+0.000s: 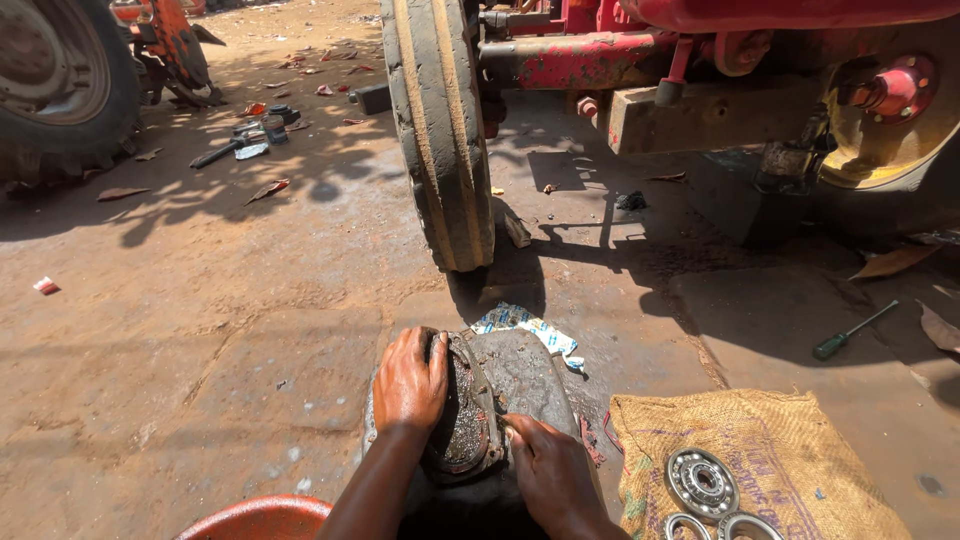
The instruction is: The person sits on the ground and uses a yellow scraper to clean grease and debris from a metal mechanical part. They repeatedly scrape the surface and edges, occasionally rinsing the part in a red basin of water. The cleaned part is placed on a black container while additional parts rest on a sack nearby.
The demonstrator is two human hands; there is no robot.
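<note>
Left hand (408,385) lies flat, fingers spread, over the rim of a greasy round hub part (465,420). Right hand (548,470) grips the same part at its right edge. The part stands on edge on the ground, behind an orange basin (258,520). Right: burlap sack (790,440) carrying bearings (702,483). Ahead: tractor tyre (440,130); green-handled screwdriver (850,333).

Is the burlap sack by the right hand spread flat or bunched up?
Spread flat. The burlap sack lies open on the ground as a mat, with ring bearings resting on top, just right of the right hand.
</note>
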